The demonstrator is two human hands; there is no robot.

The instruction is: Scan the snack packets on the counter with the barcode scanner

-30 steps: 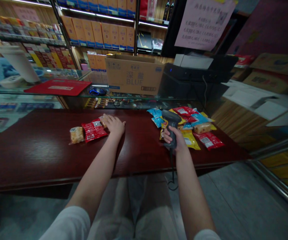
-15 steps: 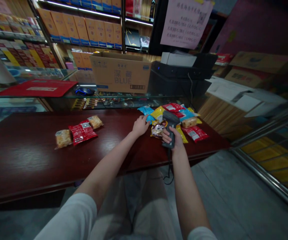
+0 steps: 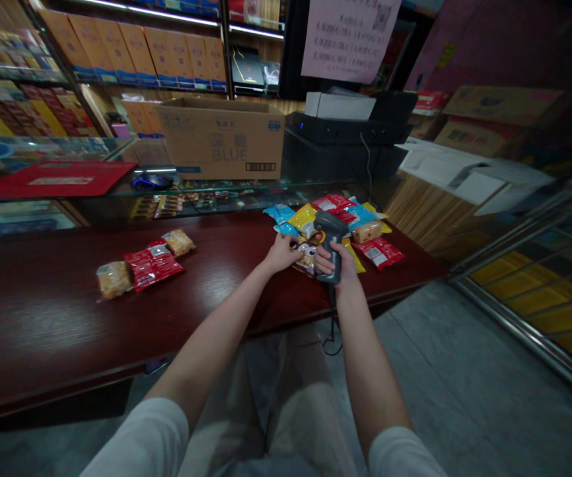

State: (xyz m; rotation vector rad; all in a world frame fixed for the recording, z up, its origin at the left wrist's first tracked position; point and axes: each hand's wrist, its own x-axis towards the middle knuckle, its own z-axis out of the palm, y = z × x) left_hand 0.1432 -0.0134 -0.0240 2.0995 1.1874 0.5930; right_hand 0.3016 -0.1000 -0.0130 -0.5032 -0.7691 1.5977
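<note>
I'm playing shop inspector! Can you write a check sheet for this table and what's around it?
Surface: glossy dark-red table.
Job's things: scanner; snack packets heaped right; at left, a red packet between two clear-wrapped snacks.
Clutter: mouse, red mat and cardboard box on the glass counter.
Hands: right hand, fingers around the scanner; left hand at a cartoon packet, grip unclear.
Cables: black scanner cable hanging past the table's front edge; pale cable on the black machine.
Surroundings: shelved orange boxes behind; metal rail at right.
</note>
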